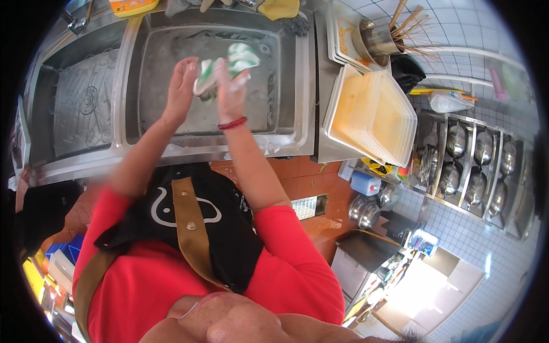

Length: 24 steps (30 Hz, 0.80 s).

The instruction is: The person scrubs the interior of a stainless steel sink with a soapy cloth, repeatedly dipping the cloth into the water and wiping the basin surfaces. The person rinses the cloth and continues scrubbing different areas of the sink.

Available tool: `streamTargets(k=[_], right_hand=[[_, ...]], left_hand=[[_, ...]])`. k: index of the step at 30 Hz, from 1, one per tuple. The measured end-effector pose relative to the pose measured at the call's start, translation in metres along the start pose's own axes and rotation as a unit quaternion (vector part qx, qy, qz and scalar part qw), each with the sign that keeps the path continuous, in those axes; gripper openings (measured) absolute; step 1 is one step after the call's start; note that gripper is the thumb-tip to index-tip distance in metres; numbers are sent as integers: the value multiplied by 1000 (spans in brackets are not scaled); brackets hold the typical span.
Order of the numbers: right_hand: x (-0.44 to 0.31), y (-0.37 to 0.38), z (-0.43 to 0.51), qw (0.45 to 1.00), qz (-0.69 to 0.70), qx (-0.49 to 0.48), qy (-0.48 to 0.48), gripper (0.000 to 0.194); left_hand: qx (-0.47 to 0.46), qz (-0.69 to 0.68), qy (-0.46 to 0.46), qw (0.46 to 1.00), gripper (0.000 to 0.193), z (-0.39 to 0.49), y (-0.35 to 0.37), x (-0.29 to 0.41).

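Note:
A green and white cloth [243,58] is bunched over the right-hand basin of a stainless steel sink [305,107]. My right hand [231,96], blurred and with a red band at the wrist, grips the cloth from the near side. Its lower left end reaches towards my left hand [182,88], which is raised beside it with the palm turned inwards. Whether those left fingers pinch the edge is not clear. Greyish, sudsy water [167,55] lies in the basin beneath both hands.
Left of the divider, another basin holds a clear ribbed rack or tray [85,98] in water. Stacked plastic containers [364,111] and a metal pot [373,38] with wooden sticks stand at the right. Yellow gloves [279,8] and a scourer [296,25] lie on the far rim. Another person's hand [24,176] shows at far left.

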State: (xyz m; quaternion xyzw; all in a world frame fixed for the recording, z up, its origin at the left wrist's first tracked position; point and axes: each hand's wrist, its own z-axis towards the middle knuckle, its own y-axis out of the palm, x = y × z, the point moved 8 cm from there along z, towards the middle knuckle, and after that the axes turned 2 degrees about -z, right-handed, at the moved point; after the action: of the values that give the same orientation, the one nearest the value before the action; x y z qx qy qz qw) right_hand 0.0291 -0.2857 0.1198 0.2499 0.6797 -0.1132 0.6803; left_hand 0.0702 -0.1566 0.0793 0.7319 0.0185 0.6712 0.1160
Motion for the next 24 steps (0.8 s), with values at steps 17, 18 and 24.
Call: streamTargets(k=[17,18,24], right_hand=[[46,-1,-4,985,149,84,5,26],[47,2,-9,986,130,105,-9,25],[63,1,-6,938,326,61,98,21]], left_hand=[[-10,116,45,992,38,-15,17,19],[-6,86,12,996,38,-14,14,11],[-29,69,-8,997,41,-15,13,5]])
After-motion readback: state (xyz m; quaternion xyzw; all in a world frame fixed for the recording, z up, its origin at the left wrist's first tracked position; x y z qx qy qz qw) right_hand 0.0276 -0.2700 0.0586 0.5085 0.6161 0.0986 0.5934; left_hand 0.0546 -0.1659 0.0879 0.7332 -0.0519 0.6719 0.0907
